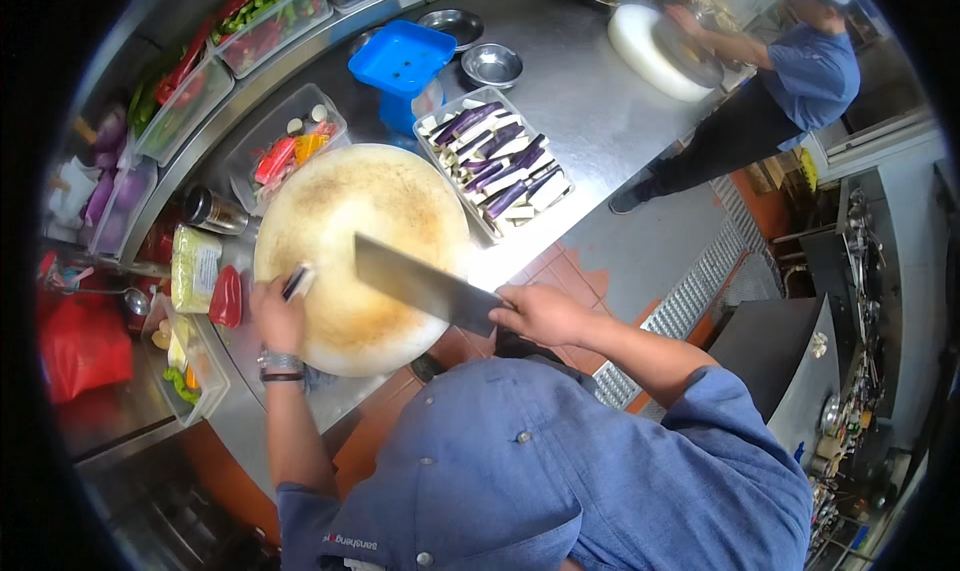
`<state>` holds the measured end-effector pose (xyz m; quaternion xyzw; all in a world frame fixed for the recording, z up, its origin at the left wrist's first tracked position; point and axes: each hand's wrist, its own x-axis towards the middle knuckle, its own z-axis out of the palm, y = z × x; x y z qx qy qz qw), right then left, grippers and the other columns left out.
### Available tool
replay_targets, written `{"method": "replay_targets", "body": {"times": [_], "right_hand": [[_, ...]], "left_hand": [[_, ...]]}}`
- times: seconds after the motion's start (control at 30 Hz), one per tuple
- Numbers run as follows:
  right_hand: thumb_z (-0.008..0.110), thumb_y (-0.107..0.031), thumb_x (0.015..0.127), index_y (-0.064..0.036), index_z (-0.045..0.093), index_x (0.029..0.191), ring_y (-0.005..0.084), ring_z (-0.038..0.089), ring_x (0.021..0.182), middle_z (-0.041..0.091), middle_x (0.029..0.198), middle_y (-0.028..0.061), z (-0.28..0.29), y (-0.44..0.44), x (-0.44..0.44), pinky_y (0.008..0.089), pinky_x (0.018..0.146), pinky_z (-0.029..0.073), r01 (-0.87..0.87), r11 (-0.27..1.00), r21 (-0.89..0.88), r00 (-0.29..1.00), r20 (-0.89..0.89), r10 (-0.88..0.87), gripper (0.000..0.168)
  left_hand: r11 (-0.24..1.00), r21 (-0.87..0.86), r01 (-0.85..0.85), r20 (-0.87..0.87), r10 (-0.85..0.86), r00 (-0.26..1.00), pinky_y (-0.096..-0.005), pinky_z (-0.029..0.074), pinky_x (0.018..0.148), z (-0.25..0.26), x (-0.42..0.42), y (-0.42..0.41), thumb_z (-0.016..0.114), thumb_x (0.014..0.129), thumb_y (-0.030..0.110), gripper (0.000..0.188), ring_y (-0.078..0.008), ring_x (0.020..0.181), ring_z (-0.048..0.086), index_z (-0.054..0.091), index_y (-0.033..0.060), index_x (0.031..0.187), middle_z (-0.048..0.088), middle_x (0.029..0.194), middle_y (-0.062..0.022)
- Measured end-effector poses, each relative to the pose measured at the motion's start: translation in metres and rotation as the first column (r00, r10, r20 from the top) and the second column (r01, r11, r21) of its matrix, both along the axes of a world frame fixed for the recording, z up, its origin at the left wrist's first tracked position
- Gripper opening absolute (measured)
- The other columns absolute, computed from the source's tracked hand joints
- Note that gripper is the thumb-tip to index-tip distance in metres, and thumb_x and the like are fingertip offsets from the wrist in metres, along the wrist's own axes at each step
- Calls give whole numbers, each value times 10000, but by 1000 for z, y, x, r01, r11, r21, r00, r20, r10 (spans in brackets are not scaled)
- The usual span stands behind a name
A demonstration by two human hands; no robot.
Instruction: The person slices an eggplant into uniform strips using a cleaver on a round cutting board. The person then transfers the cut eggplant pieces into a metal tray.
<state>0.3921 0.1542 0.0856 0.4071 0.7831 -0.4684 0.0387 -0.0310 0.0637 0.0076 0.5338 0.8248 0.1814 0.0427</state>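
Observation:
A round chopping board [375, 196] with brown stains lies before me on the steel counter. My right hand [544, 314] grips a Chinese cleaver [420, 278] by its handle, its broad blade held over the board. At the board's left edge, my left hand [279, 316] has a short piece of eggplant [298, 282] at its fingertips, purple skin and white flesh showing. Beyond the board, a clear plastic container [491, 233] is filled with cut eggplant strips [495, 155].
A tub of peppers and trimmings [281, 162], a blue plastic basket [401, 53], and steel bowls [491, 65] stand behind the board. To the left are a red bell pepper [226, 297] and a spice jar [214, 209]. A co-worker [810, 68] handles another round board [637, 46] at upper right.

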Motion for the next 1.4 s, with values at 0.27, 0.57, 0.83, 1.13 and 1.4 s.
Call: {"method": "replay_targets", "body": {"times": [0.27,0.57,0.83,1.13,1.4], "right_hand": [[582,-281,1021,1,591,1024,325,675,647,671,749,189,11,-8,-13,466,641,522,146,988,-59,984,111,-139,282],[569,-243,1002,-17,554,1037,465,659,751,664,771,264,10,-43,-29,561,687,515,-187,920,344,975,179,131,229],[534,-248,1019,-20,540,1039,455,669,742,673,774,267,48,-25,-39,544,698,531,-221,917,332,955,266,134,229],[530,-202,1005,0,518,1048,447,679,780,683,801,247,6,-19,-62,539,710,532,-256,922,292,962,170,213,208],[590,-242,997,-22,538,994,437,662,758,666,781,234,34,-22,-42,532,677,510,-246,911,332,961,206,185,226]], "left_hand": [[873,214,438,-37,-441,897,-420,471,1004,-25,79,-4,602,824,4,321,-325,1158,565,682,71,1127,617,1260,-104],[852,279,443,-90,-436,896,-405,500,945,-28,67,-15,674,844,44,216,-285,1069,608,696,64,1058,660,1139,-74],[833,299,465,-98,-458,884,-405,496,876,-22,66,-4,686,847,66,96,-286,990,616,657,42,936,654,1017,-90],[825,365,431,-71,-437,897,-407,500,857,-33,69,-2,690,827,15,83,-323,967,610,649,19,899,648,975,-126],[848,349,399,-118,-383,916,-404,500,862,-29,73,-8,682,822,7,91,-316,986,607,648,34,901,651,1005,-108]]}}
